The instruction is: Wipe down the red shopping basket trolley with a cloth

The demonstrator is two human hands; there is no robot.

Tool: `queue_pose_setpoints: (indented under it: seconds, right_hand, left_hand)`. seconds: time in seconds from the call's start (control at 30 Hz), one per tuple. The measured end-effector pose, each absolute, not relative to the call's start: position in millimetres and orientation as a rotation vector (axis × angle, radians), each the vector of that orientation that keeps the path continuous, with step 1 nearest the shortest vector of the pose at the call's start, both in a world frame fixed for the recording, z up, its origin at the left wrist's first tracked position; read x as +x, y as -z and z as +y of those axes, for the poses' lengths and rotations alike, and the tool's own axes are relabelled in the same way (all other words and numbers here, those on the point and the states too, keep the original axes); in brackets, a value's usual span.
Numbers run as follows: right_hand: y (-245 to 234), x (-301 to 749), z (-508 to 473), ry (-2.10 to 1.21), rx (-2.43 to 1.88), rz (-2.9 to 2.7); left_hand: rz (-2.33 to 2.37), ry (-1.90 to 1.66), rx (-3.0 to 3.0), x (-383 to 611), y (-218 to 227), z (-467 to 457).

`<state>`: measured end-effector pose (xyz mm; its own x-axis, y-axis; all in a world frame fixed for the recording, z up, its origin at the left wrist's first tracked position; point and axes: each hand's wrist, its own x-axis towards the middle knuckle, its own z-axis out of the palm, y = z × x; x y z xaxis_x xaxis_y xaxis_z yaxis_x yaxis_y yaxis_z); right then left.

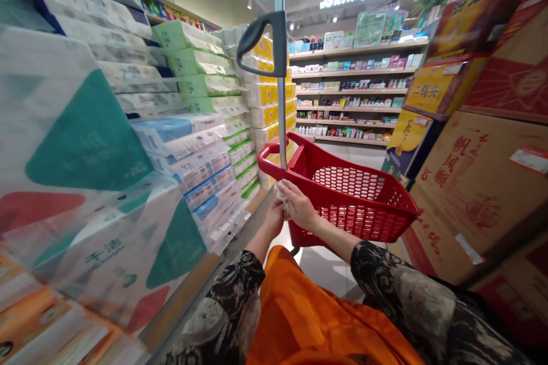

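Note:
Both my hands meet in front of me, closed around a small crumpled white tissue (281, 193). My right hand (302, 206) lies over it with the fingers bent, and my left hand (274, 219) grips it from below, its fingers partly hidden. Just beyond them stands a red shopping basket (351, 205) with perforated sides and nothing visible inside. A metal pole (281, 120) rises from its near end, topped by a grey loop handle (280, 45). Neither hand touches the basket's handle.
Stacks of packaged tissue paper (205, 171) line the left, with large white-and-teal packs (85, 125) closest. Cardboard cartons (483, 182) are piled on the right. Shelves of boxed skincare goods (351, 94) stand across the far end. Pale floor (338, 271) shows under the basket.

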<state>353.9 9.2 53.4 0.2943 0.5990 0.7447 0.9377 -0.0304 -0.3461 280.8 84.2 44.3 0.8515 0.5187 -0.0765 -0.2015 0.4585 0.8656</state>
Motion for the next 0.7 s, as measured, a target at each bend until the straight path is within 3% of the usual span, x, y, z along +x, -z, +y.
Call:
queue_pose_setpoints:
  seconds: [0.2,0.43,0.7]
  right_hand:
    - [-30.0,361.6,-3.8,0.626,-1.823,-1.273]
    - [-34.5,348.5,-23.4,0.586,-1.715,-1.258]
    - [-32.1,353.5,-28.0,0.722,-2.071,-1.344]
  left_hand:
    - [0.399,-0.255,0.987,277.8,-42.1,71.6]
    - [0.325,-0.308,0.855,284.4,-42.6,63.6]
    - [0.442,-0.289,0.782,286.9,-47.3,47.5]
